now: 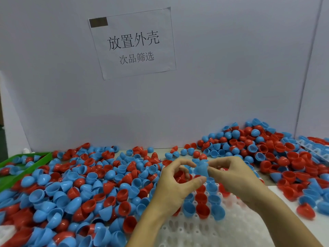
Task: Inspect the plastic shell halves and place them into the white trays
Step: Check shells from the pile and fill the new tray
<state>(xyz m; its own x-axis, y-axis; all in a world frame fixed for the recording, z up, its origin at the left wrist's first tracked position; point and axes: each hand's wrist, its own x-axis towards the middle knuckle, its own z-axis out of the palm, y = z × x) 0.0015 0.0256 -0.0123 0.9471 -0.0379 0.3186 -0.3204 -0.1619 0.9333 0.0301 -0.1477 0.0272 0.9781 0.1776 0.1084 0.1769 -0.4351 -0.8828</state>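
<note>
A blue shell half [200, 169] is held up over the far end of the white tray [187, 230]. My right hand [233, 177] pinches its right side with the fingertips. My left hand [175, 186] curves in a C shape, with index tip and thumb tip touching the shell's left and lower edges. Several red and blue shell halves [202, 210] sit open side up in the tray's far rows. The near rows show bare white sockets.
Loose red and blue shell halves [80, 186] cover the table to the left, and a higher heap [267, 148] lies at the back right. A green tray [26, 167] holds a few shells far left. Another white tray [313, 150] lies far right. A paper sign [132, 43] hangs on the back wall.
</note>
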